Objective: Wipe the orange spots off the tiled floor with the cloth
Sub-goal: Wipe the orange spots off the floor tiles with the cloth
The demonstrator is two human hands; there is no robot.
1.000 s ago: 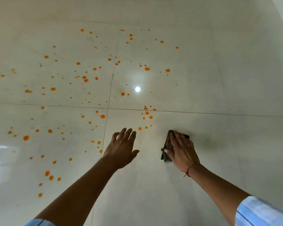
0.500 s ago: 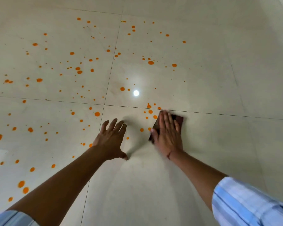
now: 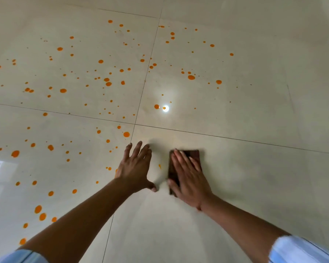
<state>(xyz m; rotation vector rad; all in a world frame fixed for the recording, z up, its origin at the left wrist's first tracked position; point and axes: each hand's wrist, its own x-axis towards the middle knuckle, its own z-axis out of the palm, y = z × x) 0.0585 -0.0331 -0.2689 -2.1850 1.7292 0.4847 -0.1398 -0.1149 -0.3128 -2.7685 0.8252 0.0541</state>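
Since half a second ago the right hand (image 3: 189,179) has drawn the cloth (image 3: 186,164) back toward the person, away from the grout line (image 3: 235,138) it was touching, and the cluster of small orange spots that sat just left of the cloth near that line is gone, leaving that strip of the tiled floor (image 3: 264,183) bare and pale. One small orange mark (image 3: 159,166) shows in the gap between the two hands. The right hand lies flat and open on top of the cloth, fingers stretched forward and pressed down, not curled around it. The left hand (image 3: 136,170) is also open, palm down with fingers spread, on or just over the floor beside the cloth but apart from it, its fingertips near the crossing of the grout lines. The cloth is dark brown, folded into a rough rectangle, lying flat on the near right tile; its far edge and left side show past the hand, a little blurred. Orange spots (image 3: 106,80) of many sizes still dot the tiles to the left and beyond, with a bright light reflection (image 3: 165,108) on the far right tile.
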